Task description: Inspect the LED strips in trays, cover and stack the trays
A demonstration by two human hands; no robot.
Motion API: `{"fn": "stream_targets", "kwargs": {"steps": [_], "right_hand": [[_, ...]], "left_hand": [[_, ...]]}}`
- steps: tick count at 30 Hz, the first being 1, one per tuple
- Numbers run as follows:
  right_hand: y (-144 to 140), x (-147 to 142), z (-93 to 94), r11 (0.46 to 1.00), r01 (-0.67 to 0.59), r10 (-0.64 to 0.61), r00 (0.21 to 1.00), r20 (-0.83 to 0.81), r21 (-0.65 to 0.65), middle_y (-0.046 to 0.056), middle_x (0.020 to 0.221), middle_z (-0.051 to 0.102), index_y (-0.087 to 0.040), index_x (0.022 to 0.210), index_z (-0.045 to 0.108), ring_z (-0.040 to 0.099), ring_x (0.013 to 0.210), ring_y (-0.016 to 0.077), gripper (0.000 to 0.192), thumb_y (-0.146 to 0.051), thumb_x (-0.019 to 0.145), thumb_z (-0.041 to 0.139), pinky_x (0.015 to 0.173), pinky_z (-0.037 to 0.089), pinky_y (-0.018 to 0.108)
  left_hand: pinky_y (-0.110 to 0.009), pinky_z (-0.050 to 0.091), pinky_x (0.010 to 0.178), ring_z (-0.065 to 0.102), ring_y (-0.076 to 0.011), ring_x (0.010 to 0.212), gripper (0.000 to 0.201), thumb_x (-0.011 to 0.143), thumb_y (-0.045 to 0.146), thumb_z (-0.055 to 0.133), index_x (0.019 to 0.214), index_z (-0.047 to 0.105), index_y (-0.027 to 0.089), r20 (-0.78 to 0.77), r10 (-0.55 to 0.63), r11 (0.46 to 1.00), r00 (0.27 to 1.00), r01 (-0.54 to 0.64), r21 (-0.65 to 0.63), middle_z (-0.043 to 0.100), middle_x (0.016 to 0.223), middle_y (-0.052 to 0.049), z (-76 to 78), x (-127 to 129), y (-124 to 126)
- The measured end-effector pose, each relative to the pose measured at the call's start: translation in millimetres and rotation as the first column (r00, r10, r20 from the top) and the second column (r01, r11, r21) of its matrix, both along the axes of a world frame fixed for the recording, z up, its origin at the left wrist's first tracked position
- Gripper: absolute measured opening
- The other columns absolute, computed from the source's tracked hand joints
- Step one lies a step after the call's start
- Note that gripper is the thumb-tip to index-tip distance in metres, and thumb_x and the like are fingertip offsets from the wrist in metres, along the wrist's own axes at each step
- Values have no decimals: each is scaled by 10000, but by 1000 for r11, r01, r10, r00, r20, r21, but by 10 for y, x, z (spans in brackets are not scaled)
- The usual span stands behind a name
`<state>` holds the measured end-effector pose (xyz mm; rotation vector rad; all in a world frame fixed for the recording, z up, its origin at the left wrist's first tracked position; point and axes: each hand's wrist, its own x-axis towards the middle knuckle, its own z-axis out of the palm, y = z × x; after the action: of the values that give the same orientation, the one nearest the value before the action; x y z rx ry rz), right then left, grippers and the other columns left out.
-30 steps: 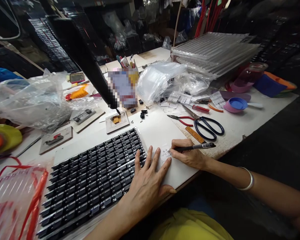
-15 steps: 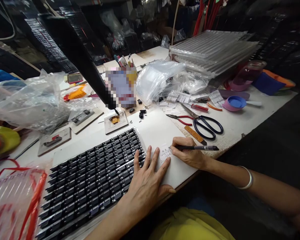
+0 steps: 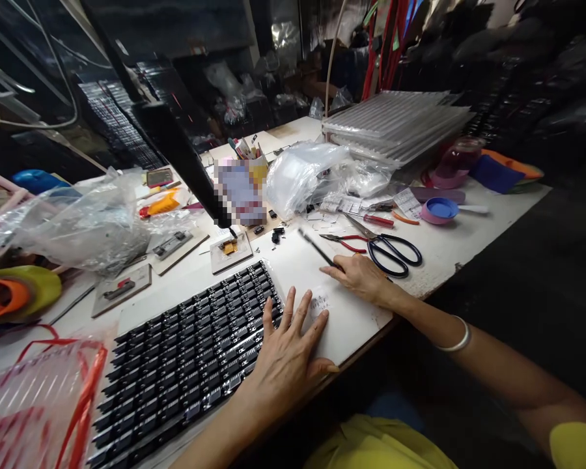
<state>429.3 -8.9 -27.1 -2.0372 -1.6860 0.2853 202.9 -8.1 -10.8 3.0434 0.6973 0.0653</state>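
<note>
Head view: cluttered white table (image 3: 469,241) sitting in a dark workshop, stacked clear trays (image 3: 395,120) piled at the back, crumpled plastic bags (image 3: 78,221) lying left and centre. Left hand (image 3: 286,355) is lying flat, fingers (image 3: 300,311) spread open, pressing the white board (image 3: 303,260) with fingertips touching the small written label (image 3: 319,303) and the edge of the black chip tray (image 3: 185,358). Right hand (image 3: 361,277) is resting just beside the label, fingers curled loosely around a black pen (image 3: 315,247) that is pointing up and away from the paper; grip looks light, I cannot tell how firm. Risks, as I'm judging them: the pen is lying slack in the hand, so it could be rolling off toward the loose black parts (image 3: 276,233) behind; fresh ink is sitting right under the left fingertips, so smudging is likely if that hand is sliding; the left palm is overlapping the tray rows, so a shove could be knocking chips out of their rows; the board is overhanging the near table edge, so leaning on it could be tipping it. Counts: one pen, one label, one chip tray in front, one scissors (image 3: 393,251), one red-handled pliers (image 3: 344,242), three small jig boards (image 3: 229,251), one blue-and-pink cup (image 3: 439,210), two hands.
</note>
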Motion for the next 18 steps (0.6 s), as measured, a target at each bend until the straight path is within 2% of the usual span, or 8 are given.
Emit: {"fn": "stream_targets", "kwargs": {"steps": [3, 6, 9, 12, 15, 18], "right_hand": [[43, -3, 16, 1000, 11, -10, 997, 82, -17, 25, 513, 537, -186, 644, 555, 524, 519, 161, 354, -484, 824, 620, 510, 283, 259], [-3, 69, 50, 998, 56, -59, 988, 140, 26, 44, 584, 582, -178, 705, 575, 548, 574, 172, 354, -503, 844, 590, 546, 319, 260], [-157, 331, 84, 987, 135, -149, 970, 191, 84, 101, 777, 627, -165, 764, 582, 576, 754, 216, 271, -398, 894, 537, 676, 376, 298], [-322, 688, 56, 970, 223, -240, 945, 222, 101, 156, 939, 598, -147, 854, 593, 554, 904, 283, 97, -238, 831, 569, 760, 388, 364], [-369, 936, -16, 977, 204, -211, 955, 209, 56, 138, 960, 587, -154, 1006, 587, 565, 891, 271, 236, -184, 773, 568, 758, 410, 357], [-323, 1023, -38, 987, 159, -160, 972, 173, 19, 94, 922, 598, -170, 1125, 548, 583, 841, 236, 396, -173, 729, 567, 714, 421, 312]], "left_hand": [[-690, 130, 1067, 146, -381, 1415, 649, 851, 639, 403, 1395, 395, 286, -7, -3, 1000, 1000, 3, -22, 426, 1446, -93, 19, 20, -19], [-706, 144, 1059, 178, -393, 1404, 675, 842, 651, 406, 1398, 389, 269, -7, -21, 1000, 1000, 21, -12, 481, 1403, -88, 24, 16, -21], [-706, 148, 1063, 209, -392, 1396, 682, 835, 659, 409, 1394, 396, 269, 7, -28, 1000, 1000, 28, 1, 480, 1408, -87, 17, -2, -15], [-707, 144, 1064, 197, -388, 1402, 693, 825, 674, 410, 1396, 387, 281, 5, -37, 999, 999, 37, -27, 425, 1455, -81, 5, 0, -21], [-710, 134, 1063, 164, -381, 1412, 710, 813, 686, 417, 1401, 374, 290, 7, -71, 996, 997, 72, -59, 390, 1478, -78, 2, 42, -34], [-707, 129, 1067, 153, -369, 1417, 740, 814, 689, 406, 1424, 335, 276, 15, -84, 994, 996, 85, -67, 401, 1470, -83, 20, 100, -48]]}}
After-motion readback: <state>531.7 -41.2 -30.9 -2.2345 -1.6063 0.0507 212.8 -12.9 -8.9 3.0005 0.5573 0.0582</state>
